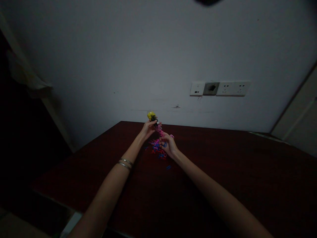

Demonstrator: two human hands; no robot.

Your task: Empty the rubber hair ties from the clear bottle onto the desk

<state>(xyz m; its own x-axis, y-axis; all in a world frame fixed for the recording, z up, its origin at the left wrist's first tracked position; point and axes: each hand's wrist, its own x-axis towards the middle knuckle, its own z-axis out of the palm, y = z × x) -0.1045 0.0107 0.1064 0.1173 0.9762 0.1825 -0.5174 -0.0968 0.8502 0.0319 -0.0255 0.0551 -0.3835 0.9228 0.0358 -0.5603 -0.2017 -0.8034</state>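
Left hand has its grip closed around a small container, held tilted above the far part of the dark surface, yellow end up and left. Pink pieces show between it and the right hand, whose fingers are curled beside them; whether that grip holds any, cannot tell, though a blue piece shows at the fingers. Beneath and beside the hands: a loose pile of thin pink, blue and red pieces; one blue stray lies apart, nearer the wearer. Risks, as judged: the downward slant could let pieces slide past the right fingers and scatter; a slack left grip could let the container turn or drop onto the pile; a sweep of the right hand could push pieces outward. Low light and dark surface could make strays easy to miss, blue ones especially.
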